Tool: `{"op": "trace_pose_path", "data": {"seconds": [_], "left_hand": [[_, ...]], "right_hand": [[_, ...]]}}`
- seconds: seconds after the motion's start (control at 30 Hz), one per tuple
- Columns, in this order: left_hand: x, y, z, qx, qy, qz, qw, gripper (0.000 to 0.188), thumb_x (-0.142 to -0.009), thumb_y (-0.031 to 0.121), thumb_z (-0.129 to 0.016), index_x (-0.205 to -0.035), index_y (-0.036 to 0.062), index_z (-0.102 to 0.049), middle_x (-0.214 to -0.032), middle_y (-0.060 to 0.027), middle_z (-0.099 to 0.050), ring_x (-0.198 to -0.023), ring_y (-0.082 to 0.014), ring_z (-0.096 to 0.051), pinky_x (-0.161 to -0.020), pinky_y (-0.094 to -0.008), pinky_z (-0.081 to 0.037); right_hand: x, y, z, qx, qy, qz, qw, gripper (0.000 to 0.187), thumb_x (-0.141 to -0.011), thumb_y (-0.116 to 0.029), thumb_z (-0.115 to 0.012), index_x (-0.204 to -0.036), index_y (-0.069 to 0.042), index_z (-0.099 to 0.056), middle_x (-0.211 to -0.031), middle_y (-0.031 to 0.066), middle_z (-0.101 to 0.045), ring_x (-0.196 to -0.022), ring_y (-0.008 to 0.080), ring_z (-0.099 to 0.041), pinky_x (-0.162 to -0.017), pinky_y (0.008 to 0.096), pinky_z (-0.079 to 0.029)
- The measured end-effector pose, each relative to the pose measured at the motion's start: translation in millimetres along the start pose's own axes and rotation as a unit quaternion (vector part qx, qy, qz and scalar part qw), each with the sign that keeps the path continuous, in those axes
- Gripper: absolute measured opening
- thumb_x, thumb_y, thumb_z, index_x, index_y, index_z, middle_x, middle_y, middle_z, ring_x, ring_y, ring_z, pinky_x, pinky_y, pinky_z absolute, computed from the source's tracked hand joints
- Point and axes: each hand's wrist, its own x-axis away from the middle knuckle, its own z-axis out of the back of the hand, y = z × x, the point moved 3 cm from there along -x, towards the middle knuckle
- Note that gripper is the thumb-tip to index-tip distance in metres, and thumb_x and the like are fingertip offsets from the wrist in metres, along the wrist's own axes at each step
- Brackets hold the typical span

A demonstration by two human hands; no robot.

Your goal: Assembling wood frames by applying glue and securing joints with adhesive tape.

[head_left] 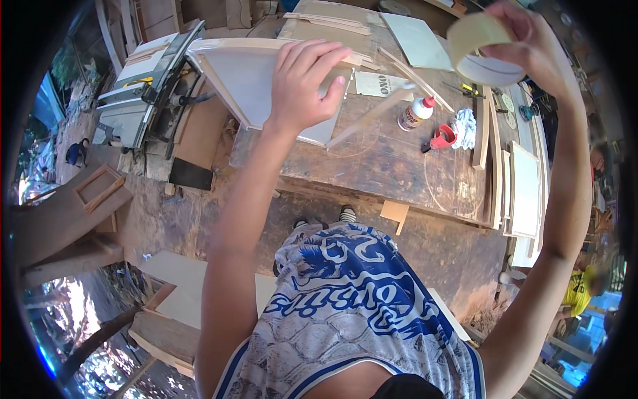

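- Head view, right side: the right hand (522, 41) is up and well clear of the tabletop (372, 169), its fingers curled round the rim of a roll of tape (463, 36), pinching it between thumb and fingers.
- Head view, left of centre: the left hand (299, 83) lies over the pale framed panel (239, 76), seemingly in contact. Its fingers are close together and slightly bent, thumb spread, gripping nothing that I can see.
- A blurred, pale strip (372, 113) slants up from the panel's near corner toward the roll; whether it is tape or wood, I cannot tell.
- For good handling, I would keep the left hand's weight on the frame—steady, not hard—so that a pull from the roll does not drag it across the wood.
- The roll would best be held by its sides, free to turn, with even tension; a sudden tug could twist the tape or stick it to itself.
- The glue bottle (415, 114), red cup (443, 137) and white rag (465, 126) stand near that strip—worth sweeping wide of them.
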Motion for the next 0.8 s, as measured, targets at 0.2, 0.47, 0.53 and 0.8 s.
{"op": "trace_pose_path", "data": {"seconds": [0.2,0.47,0.53,0.8], "left_hand": [[0,5,6,0.001,-0.005,-0.001,1.0,0.056,-0.071,0.026,-0.077,-0.123,0.0089,-0.068,-0.121,-0.0082,-0.068,-0.116,-0.0291,-0.06,-0.106,-0.0462,-0.039],[-2,13,1,-0.046,0.014,0.022,0.999,0.069,-0.065,0.043,-0.084,-0.122,0.0087,-0.065,-0.116,-0.0081,-0.065,-0.114,-0.0286,-0.058,-0.105,-0.0477,-0.038],[-1,13,-1,-0.052,0.02,0.021,0.998,0.07,-0.066,0.046,-0.085,-0.122,0.008,-0.066,-0.115,-0.0081,-0.065,-0.114,-0.0294,-0.058,-0.105,-0.0483,-0.038],[-2,11,-11,-0.067,0.064,0.026,0.995,0.066,-0.064,0.048,-0.088,-0.111,0.0081,-0.065,-0.11,-0.0081,-0.066,-0.109,-0.0289,-0.057,-0.101,-0.0478,-0.04]], "right_hand": [[-39,-57,-11,-0.024,-0.01,-0.006,1.0,0.065,-0.073,0.0,-0.076,-0.135,0.001,-0.059,-0.116,0.0173,-0.071,-0.109,0.0251,-0.067,-0.088,0.0363,-0.054],[-60,-76,-19,-0.016,-0.035,0.023,0.999,0.06,-0.073,-0.005,-0.076,-0.131,0.0,-0.061,-0.115,0.0175,-0.072,-0.108,0.0256,-0.068,-0.088,0.037,-0.054],[-67,-79,-27,-0.015,-0.047,0.03,0.998,0.059,-0.073,-0.006,-0.076,-0.13,0.0,-0.062,-0.115,0.0176,-0.072,-0.108,0.0257,-0.068,-0.088,0.0372,-0.055],[-93,-83,-51,-0.021,-0.079,0.033,0.996,0.054,-0.074,-0.011,-0.077,-0.125,-0.001,-0.064,-0.113,0.0178,-0.073,-0.107,0.0263,-0.069,-0.087,0.038,-0.055]]}}
